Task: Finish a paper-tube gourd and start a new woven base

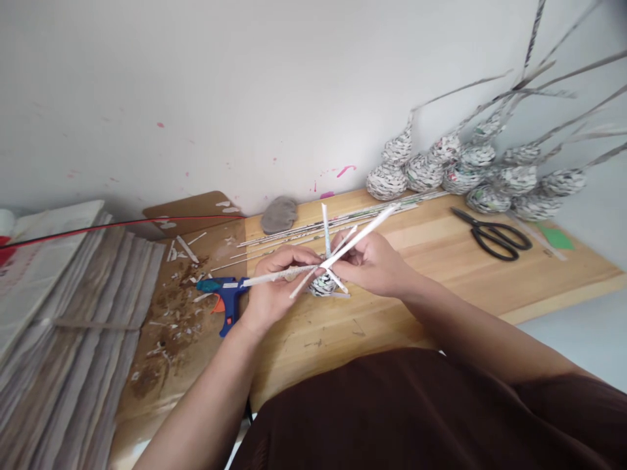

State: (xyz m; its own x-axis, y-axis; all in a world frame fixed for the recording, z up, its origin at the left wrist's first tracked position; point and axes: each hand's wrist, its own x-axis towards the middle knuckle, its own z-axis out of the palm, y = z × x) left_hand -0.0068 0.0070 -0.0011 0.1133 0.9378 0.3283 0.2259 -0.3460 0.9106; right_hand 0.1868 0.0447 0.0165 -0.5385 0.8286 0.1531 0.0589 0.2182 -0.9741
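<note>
A small woven paper piece [323, 284] is between my hands over the wooden table, with several white paper strips [360, 238] fanning out from its top. My left hand [279, 284] is closed round the left side of the piece, its thumb and fingers pinching near the base of the strips. On the right, my right hand [369, 261] has its fingers curled and pressed together on the strips where they cross. The lower part of the piece shows under my hands; its far side is hidden.
A blue glue gun [229, 301] lies left of my left hand. Black scissors [494, 238] and several woven gourd shapes [386, 181] sit at the right and back. Thin paper rods [274, 236] lie behind my hands. Newspaper stacks [73, 326] stand at the left.
</note>
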